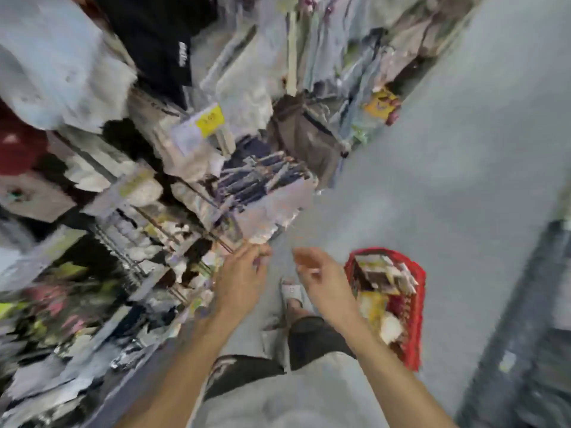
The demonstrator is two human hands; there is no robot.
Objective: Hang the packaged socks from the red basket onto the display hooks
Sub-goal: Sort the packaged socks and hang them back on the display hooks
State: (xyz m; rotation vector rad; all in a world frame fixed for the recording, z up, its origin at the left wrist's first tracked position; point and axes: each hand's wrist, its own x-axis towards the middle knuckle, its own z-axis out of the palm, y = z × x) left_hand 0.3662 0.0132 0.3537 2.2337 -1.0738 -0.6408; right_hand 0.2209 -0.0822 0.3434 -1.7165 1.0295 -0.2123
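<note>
The view is blurred by motion. A red basket (pixel 415 291) stands on the floor at the lower right, with several sock packs (pixel 383 273) in it. My left hand (pixel 244 276) is at the lower edge of a clear sock pack (pixel 272 211) hanging on the display hooks; its fingertips seem to pinch the pack's bottom corner. My right hand (pixel 321 273) hovers between the rack and the basket with loosely curled fingers and nothing visible in it. More hanging sock packs (pixel 262 174) fill the hooks above.
The display rack (pixel 129 242) of hanging packaged goods runs along the whole left side, with a yellow price tag (pixel 211 120). Grey floor (pixel 448 165) lies to the right. A dark shelf unit (pixel 525 335) stands at the far right. My sandalled foot (pixel 292 293) is below my hands.
</note>
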